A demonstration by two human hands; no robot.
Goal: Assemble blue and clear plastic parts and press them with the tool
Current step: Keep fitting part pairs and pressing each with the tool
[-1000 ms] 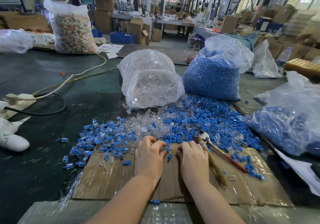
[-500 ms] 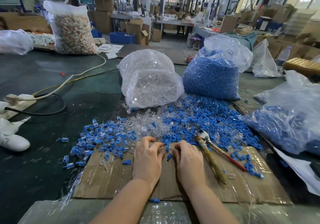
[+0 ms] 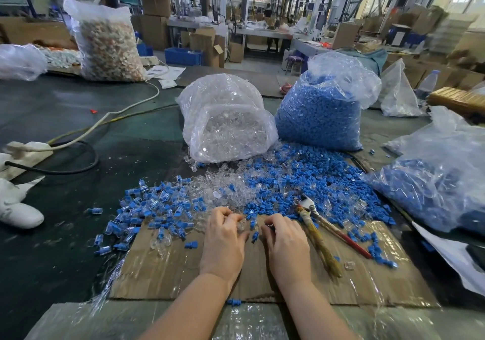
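A clear part [image 3: 241, 225] sits pinched in the curled fingers of the left hand [image 3: 223, 240], at the cardboard's [image 3: 168, 271] far edge. The right hand [image 3: 284, 242] curls just beside it; its contents cannot be told. Seat the parts squarely before pressing. The tool [image 3: 324, 230] lies untouched right of the hands, amid loose blue parts [image 3: 301, 179].

Loose blue parts [image 3: 301, 179] were opaque matt plastic; clear parts [image 3: 231, 184] were glossy transparent plastic. Bags [image 3: 223, 114] were thin, crinkled, shiny film. Work mat [image 3: 170, 268] was brown cardboard under glossy tape. Tool [image 3: 319, 237] had metal jaws, with one handle wrapped in frayed fibrous tape. Tabletop [image 3: 65, 114] was dark and matt.
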